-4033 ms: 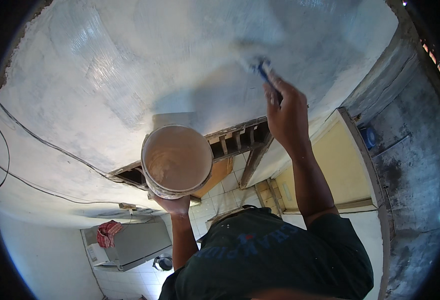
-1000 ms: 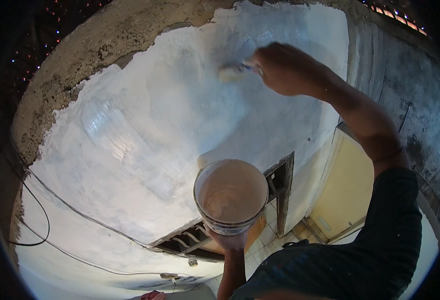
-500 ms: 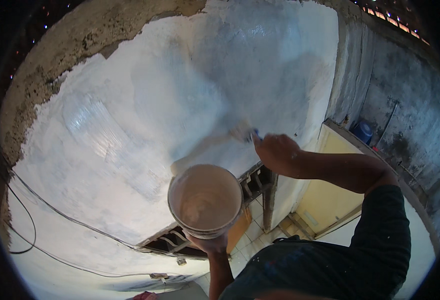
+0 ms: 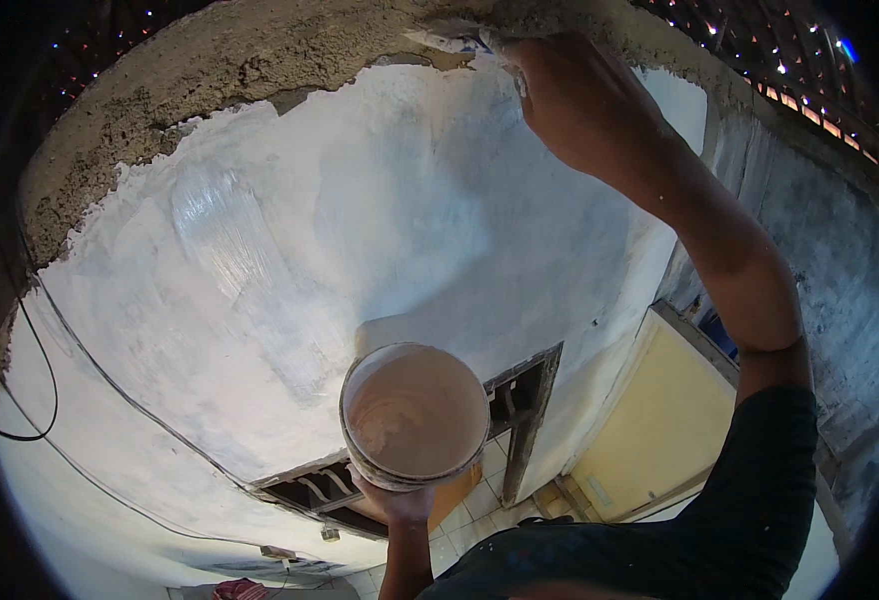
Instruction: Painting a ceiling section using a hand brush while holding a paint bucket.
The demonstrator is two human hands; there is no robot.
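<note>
right hand [image 4: 580,95] rose with brush [image 4: 450,42] to wall [image 4: 360,220] top, above bucket [image 4: 415,415].

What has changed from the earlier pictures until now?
The right hand rose with the brush from beside the bucket to the wall's rough top edge. The left hand still holds the bucket from below.

A round bucket [image 4: 416,415], smeared inside with pale pinkish paint (nearly empty), is held upright from below, in front of the white-painted wall. A brush [image 4: 450,42] is pressed against the wall's rough, unpainted top edge.
</note>
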